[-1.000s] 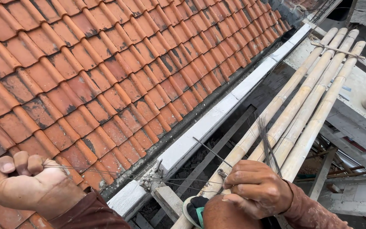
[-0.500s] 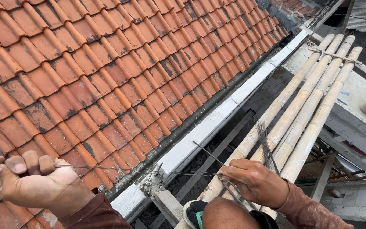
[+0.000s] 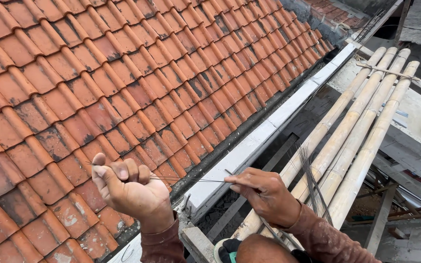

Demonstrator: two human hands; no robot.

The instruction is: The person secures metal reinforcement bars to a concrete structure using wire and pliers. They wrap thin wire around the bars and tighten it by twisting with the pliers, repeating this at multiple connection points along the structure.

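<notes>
- Wire (image 3: 191,180), thin and dark, runs taut between both hands above the lower edge of the tiled roof (image 3: 123,87).
- The left hand (image 3: 127,190) is closed in a fist, with one end of the wire gripped under the curled fingers and a short tail poking out past the knuckles.
- The right hand (image 3: 264,195) pinches the other end between thumb and fingertips; more wire trails down from it, and a bundle of loose strands (image 3: 313,185) sticks up just beside the wrist.
- Risk, as I judge it: a hard pull could cut into the fingers, or the wire could snap or slip and whip back.
- The bamboo poles (image 3: 356,131) under the person are round, so footing looks unsure.
- A pale concrete gutter (image 3: 269,131) lies between tiles and poles.
</notes>
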